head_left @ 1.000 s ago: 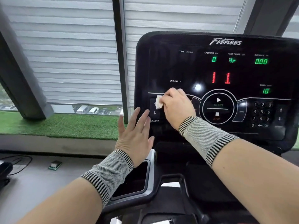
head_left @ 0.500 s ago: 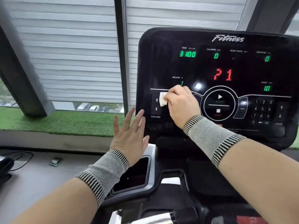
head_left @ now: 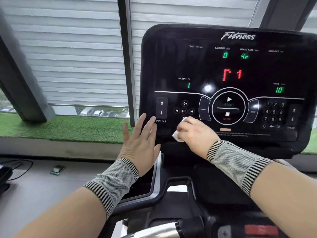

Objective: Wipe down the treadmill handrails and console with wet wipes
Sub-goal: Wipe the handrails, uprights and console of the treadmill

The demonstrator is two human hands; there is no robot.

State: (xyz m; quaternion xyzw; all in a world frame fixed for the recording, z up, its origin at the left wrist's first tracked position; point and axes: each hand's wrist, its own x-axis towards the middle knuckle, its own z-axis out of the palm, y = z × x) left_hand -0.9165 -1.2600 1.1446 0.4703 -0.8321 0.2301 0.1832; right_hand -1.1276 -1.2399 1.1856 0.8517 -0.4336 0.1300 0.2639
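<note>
Under the curled fingers of the right hand [head_left: 195,133], a small folded wet wipe [head_left: 176,135] sits pressed against the lower left part of the treadmill console [head_left: 171,62]. The fingers and thumb pinch the wipe so that only a white corner pokes out to the left of the knuckles. Just above the grip lie the media buttons [head_left: 184,110], and up and to its left are the incline arrows [head_left: 161,108]; the start/stop dial [head_left: 228,107] sits above and to the right. Holding the wipe bunched like this probably lets the fingertips bear down on the glossy panel around the keys.

Beside the grip, to its left, the left hand [head_left: 139,143] holds nothing. Its fingers are straight and spread, the tips at the console's left edge, though I cannot tell whether they touch it; it seems placed there to steady the body. Below the grip, a cup tray [head_left: 151,189] and a handrail end [head_left: 154,229] look not yet wiped, as a guess.
</note>
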